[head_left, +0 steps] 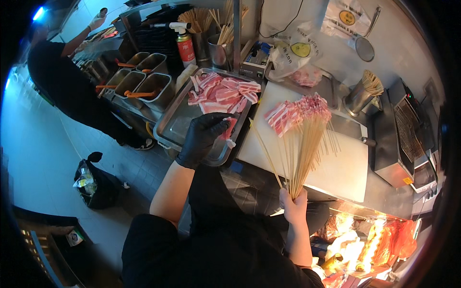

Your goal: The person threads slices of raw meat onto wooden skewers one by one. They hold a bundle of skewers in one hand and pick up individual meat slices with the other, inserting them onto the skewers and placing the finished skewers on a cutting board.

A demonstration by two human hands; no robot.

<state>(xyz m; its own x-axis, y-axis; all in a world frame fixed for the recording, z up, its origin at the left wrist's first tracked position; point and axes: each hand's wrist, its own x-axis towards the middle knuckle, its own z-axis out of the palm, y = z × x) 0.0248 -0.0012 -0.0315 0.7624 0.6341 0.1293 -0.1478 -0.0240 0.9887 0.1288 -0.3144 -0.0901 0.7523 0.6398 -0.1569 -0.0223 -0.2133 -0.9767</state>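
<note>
My left hand (203, 138), in a black glove, pinches a small slice of raw meat (229, 130) over the near end of a metal tray (167, 124). Streaky raw pork slices (223, 93) lie heaped at that tray's far end. Bare, my right hand (295, 205) grips a fanned bundle of bamboo skewers (302, 158) by their lower ends. At the far ends of the skewers, threaded meat slices (300, 111) rest above a white cutting board (252, 147). One skewer leans apart from the bundle, to its left.
Metal containers (155, 91) with orange-handled utensils stand left of the tray. Behind it are a blowtorch (184, 43) and skewer holders (220, 50). A knife handle (368, 142) lies at the board's right, near a metal appliance (394, 144). A co-worker (72, 82) stands at upper left.
</note>
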